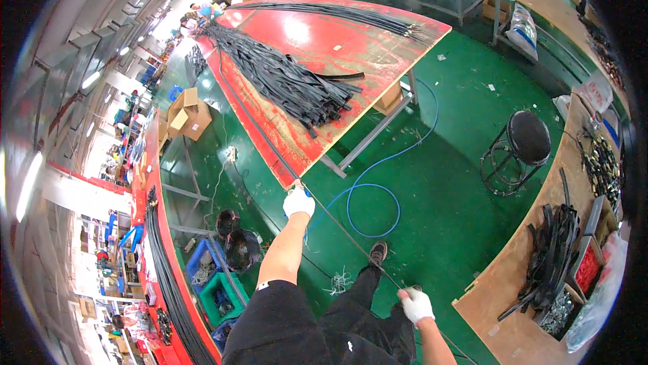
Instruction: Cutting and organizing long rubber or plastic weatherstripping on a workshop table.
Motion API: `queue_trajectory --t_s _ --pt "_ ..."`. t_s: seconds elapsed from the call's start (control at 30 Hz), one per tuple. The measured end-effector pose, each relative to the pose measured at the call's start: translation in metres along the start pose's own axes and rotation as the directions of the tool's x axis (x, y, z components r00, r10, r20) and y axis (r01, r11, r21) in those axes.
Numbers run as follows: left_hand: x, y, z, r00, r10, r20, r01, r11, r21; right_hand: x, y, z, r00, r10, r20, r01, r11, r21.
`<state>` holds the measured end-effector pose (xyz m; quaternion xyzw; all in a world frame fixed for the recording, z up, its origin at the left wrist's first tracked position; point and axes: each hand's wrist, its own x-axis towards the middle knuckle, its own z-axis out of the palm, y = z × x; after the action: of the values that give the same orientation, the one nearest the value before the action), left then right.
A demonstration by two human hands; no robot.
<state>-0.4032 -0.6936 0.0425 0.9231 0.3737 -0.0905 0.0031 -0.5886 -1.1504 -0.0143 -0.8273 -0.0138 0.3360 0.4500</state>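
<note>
White-gloved hands are gripping a thin dark strip (343, 227) off the corner of a red-topped table (270, 34).

The right hand (417, 304), fingers curled shut on the strip, is holding it beside the person's leg; the left hand (298, 203), also gripping, is holding it just off the table's near corner, the strip running nearly straight between them. On the right, a wooden-topped bench (493, 297) is bearing limp black strips (553, 247) and a box (574, 274) of small red pieces (588, 267). On the left, a blue crate (198, 256) is holding pale, tangled material (202, 272) beside a green crate (237, 294). Farther off, flat black strips are lying bundled (283, 81) on the scuffed tabletop, and a cardboard carton (192, 119) is standing flaps open.
</note>
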Motion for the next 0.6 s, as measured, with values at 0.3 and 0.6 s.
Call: queue_trajectory --t_s 0.3,0.6 --pt "0.006 -0.024 0.020 0.995 0.019 -0.103 -0.017 1.000 0.020 -0.123 0.162 -0.020 0.963 0.247 0.105 -0.251 0.968 0.026" --pt "-0.036 0.010 0.013 0.999 0.042 -0.027 -0.041 0.999 0.035 0.014 0.002 0.006 0.994 -0.086 0.072 0.084 0.996 0.025"
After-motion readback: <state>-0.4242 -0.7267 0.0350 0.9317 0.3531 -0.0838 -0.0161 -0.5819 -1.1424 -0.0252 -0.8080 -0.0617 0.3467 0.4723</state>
